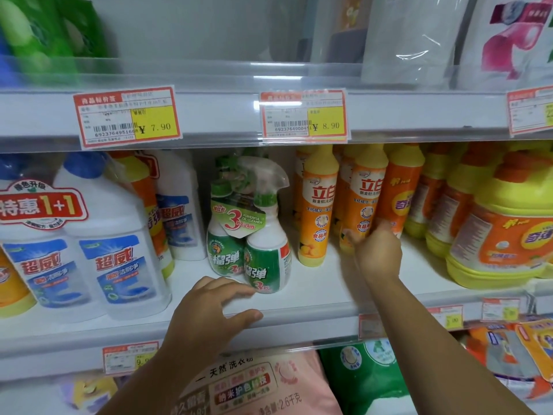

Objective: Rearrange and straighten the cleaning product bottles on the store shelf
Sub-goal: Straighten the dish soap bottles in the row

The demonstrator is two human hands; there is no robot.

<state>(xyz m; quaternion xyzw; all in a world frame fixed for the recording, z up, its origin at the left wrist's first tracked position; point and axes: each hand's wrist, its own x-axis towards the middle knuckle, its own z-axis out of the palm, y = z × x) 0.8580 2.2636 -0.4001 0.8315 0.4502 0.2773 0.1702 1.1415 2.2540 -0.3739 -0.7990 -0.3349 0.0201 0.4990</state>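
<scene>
A shrink-wrapped green-and-white spray bottle twin pack [251, 235] stands mid-shelf. White plastic toilet-cleaner bottles [113, 250] stand left. Orange-and-yellow dish-soap bottles [318, 205] stand right.

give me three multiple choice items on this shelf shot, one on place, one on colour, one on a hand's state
1. Where does the green spray-bottle twin pack stand?
A. left of the orange dish-soap bottle
B. on the top shelf
C. behind the big yellow jug

2. What colour are the caps on the white toilet-cleaner bottles?
A. red
B. blue
C. black

3. What is the left hand doing?
A. gripping a bottle
B. resting open on the shelf edge
C. holding a price tag

Answers: 1 A, an orange bottle stands just right of the pack. 2 B, blue caps show above white bodies. 3 B, fingers spread, nothing grasped.
</scene>
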